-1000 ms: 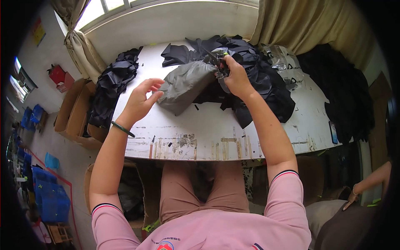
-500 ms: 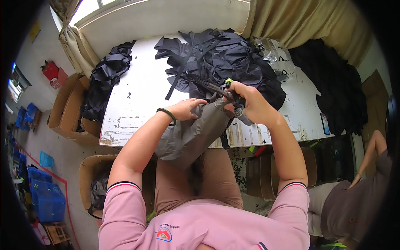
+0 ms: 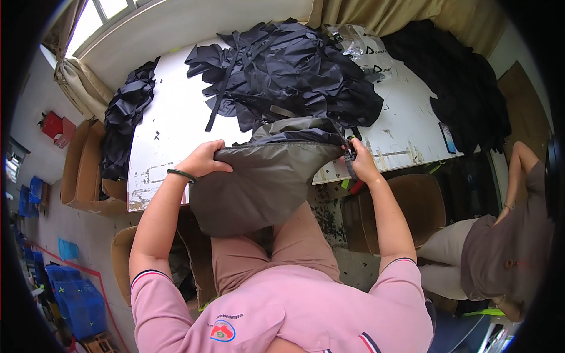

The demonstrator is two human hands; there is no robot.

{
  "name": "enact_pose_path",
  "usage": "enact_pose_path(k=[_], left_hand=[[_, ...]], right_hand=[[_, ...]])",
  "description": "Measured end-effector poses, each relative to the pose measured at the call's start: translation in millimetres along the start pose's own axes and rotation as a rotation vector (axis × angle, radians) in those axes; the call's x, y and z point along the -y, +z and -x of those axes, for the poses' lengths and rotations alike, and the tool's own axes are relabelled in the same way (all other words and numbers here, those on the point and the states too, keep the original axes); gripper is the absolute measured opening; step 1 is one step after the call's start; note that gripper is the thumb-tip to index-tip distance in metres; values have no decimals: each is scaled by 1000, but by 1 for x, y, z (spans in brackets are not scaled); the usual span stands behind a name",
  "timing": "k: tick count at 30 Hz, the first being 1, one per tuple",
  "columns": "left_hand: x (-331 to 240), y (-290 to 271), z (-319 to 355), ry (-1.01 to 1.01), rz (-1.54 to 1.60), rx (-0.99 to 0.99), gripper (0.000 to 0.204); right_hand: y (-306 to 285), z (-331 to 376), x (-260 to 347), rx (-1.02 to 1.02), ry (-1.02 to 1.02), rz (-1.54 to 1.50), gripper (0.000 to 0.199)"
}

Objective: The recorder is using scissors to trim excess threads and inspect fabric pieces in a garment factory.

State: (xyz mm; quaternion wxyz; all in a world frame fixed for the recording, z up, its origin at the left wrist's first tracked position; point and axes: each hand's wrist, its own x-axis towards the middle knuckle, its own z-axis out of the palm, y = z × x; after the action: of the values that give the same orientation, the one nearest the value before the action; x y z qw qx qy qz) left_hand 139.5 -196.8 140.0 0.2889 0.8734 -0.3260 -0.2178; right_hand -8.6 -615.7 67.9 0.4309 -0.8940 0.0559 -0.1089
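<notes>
Grey fabric bag (image 3: 259, 182) stretched between gripping left hand (image 3: 203, 160) and right hand (image 3: 360, 163), clear plastic package (image 3: 362, 50) on the white table (image 3: 170, 135).

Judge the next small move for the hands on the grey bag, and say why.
Probably draw the right hand sideways along the grey bag mouth. That hand pinches the bag's corner at the table edge, the left hand grips the opposite rim, and the fabric is stretched between them, hanging over the lap.
</notes>
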Motion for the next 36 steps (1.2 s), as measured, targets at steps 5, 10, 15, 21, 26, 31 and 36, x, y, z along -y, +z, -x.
enact_pose_path(k=[5, 10, 15, 21, 26, 31, 36], left_hand=[[-21, -34, 40, 39, 57, -67, 34], [-51, -93, 105, 100, 116, -162, 35], [-84, -118, 156, 23, 505, -84, 45], [-2, -67, 152, -151, 556, -57, 70], [35, 5, 132, -215, 526, -21, 58], [41, 35, 133, -198, 860, 15, 43], [25, 48, 142, -56, 808, -121, 27]], right_hand=[[-11, -9, 9, 71, -103, -16, 30], [-94, 15, 149, 98, -156, -225, 25], [-144, 33, 223, 118, -360, -128, 29], [-76, 24, 165, 284, -152, -204, 24], [-7, 24, 69, 272, -23, -55, 26], [7, 23, 55, 240, -30, 95, 29], [3, 22, 129, 213, -92, 168, 42]])
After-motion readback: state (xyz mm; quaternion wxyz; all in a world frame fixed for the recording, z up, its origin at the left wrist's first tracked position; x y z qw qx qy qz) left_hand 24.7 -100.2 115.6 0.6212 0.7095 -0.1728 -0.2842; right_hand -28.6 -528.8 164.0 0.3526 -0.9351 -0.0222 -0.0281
